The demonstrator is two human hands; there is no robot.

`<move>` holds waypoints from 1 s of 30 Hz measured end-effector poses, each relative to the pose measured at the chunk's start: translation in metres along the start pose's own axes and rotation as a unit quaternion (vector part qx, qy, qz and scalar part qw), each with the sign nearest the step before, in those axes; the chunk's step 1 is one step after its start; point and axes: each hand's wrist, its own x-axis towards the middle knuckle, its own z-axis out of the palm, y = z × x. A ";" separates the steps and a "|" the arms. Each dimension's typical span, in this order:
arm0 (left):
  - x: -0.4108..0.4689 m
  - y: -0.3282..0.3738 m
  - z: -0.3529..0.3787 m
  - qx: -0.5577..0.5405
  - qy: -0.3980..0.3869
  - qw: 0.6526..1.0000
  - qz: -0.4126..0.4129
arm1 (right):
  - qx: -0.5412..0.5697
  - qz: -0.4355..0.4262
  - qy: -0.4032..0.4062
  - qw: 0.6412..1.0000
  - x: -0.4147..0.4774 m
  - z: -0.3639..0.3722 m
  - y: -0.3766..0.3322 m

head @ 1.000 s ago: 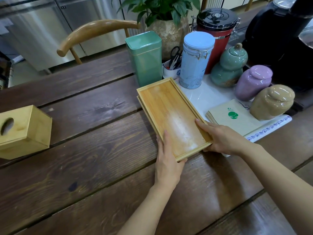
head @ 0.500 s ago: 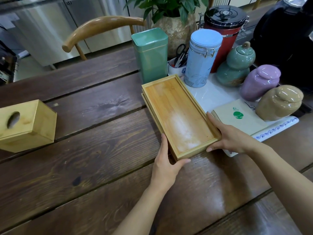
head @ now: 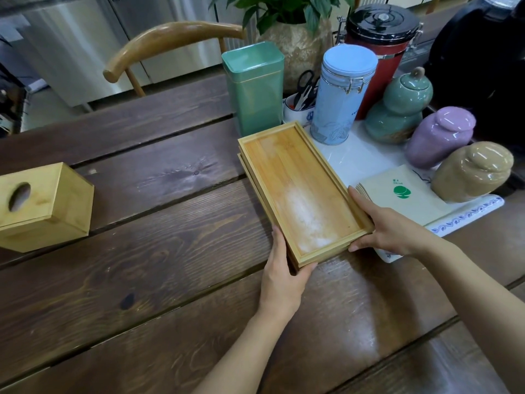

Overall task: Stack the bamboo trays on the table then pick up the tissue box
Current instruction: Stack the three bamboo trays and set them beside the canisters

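Note:
Two bamboo trays [head: 295, 183] lie stacked, one on the other, in the middle of the dark wooden table [head: 159, 280], the top one slightly offset. My left hand [head: 281, 277] grips the stack's near left corner, thumb under the front edge. My right hand [head: 389, 228] holds the near right corner, fingers along the long side. The bamboo tissue box [head: 42, 206], with an oval slot in its top, stands at the table's left edge, far from both hands.
Right of the trays a white patterned mat [head: 466, 214] carries a napkin stack [head: 403, 194], a blue canister [head: 341, 95], and teal [head: 397, 109], purple [head: 440, 135] and beige jars [head: 471, 172]. A green tin [head: 255, 86] stands just behind the trays. A wooden chair [head: 170, 44] is beyond.
The hands have settled at the stack's near corners, the left sliding down to the front left corner. The view has shifted a little, so the tissue box sits nearer the left edge.

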 end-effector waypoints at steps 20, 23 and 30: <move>-0.016 -0.007 -0.013 -0.135 -0.065 0.989 0.005 | 0.054 -0.007 -0.018 0.998 -0.003 -0.004 0.001; 0.002 0.006 -0.025 -0.264 -0.006 0.963 -0.048 | 0.068 -0.015 -0.018 0.997 -0.001 -0.004 0.002; 0.087 0.028 -0.037 -0.392 0.076 0.914 -0.075 | 0.066 -0.031 0.000 0.997 0.002 -0.002 0.009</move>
